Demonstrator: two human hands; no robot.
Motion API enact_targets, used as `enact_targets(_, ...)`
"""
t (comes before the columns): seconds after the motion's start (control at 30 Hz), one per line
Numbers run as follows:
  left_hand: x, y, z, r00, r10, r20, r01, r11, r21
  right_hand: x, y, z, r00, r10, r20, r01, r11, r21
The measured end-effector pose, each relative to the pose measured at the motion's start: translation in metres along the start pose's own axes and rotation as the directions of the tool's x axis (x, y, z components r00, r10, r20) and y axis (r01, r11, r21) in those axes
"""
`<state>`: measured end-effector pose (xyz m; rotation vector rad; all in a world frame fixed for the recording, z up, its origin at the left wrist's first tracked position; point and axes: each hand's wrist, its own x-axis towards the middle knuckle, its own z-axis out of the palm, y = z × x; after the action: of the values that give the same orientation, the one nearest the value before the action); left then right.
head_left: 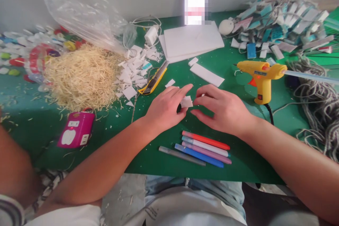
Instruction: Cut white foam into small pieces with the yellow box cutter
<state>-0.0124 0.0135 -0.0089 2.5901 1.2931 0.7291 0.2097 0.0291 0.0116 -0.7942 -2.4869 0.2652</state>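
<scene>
As both hands pinched the small white foam piece (186, 101) at table centre, left hand (165, 107) fingers seemingly hiding something dark, it could slip toward the glue gun (261, 77) at three o'clock from the right hand (224, 111).

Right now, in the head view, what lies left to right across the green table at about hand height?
Pink power strip → straw pile → yellow knife → left hand → small white piece pinched between both hands → right hand → glue gun → grey cord tangle.
</scene>
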Motion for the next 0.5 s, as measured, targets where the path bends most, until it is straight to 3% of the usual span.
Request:
enact_targets(0.1,0.0,-0.003,0.0,1.0,-0.011,0.021,0.012,0.999,-0.032,-0.002,-0.012,-0.016,0.965,-0.044,0.257,-0.006,0.981,0.192)
enact_targets(0.27,0.002,-0.003,-0.001,0.998,-0.032,0.052,0.034,0.999,-0.026,-0.003,-0.026,-0.019,0.854,0.008,0.521,-0.104,0.982,0.156)
enact_targets(0.37,0.002,-0.003,-0.001,0.998,-0.031,0.056,0.032,0.999,-0.013,-0.005,-0.028,-0.013,0.845,0.004,0.535,-0.075,0.991,0.111)
enact_targets(0.5,0.002,-0.004,0.0,0.999,-0.01,0.053,0.011,1.0,-0.022,-0.008,-0.025,-0.008,0.924,-0.04,0.38,0.048,0.999,-0.012)
